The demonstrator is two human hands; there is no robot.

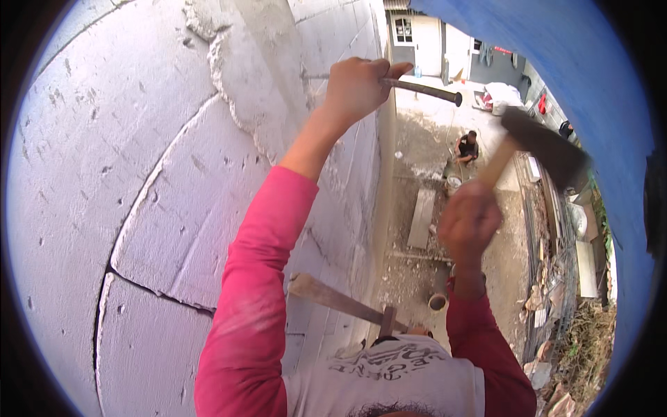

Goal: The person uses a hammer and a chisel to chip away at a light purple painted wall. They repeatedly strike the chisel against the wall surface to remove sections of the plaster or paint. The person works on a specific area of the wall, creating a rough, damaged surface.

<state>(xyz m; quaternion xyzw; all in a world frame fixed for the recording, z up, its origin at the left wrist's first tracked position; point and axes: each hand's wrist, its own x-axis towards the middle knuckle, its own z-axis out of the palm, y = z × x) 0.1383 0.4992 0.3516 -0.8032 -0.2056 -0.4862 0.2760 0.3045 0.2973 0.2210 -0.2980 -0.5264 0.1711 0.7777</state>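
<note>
My left hand [358, 87] is wrapped round a metal chisel [425, 90], its arm stretched up and forward. The chisel's flared striking end sticks out to the right of my fist, and its thin far end meets the pale block wall [174, 201] on the left. In my right hand [470, 221] is a hammer [545, 147], gripped by its wooden handle. The dark hammer head is blurred and stands to the right of the chisel, apart from it.
A wooden beam [340, 303] juts from the wall beside my body. Far below, a person [467, 147] crouches near a bucket [454, 182]. A board [422, 219], a pipe [438, 301] and rubble [545, 299] lie on the ground. Blue sheeting [590, 62] curves along the right.
</note>
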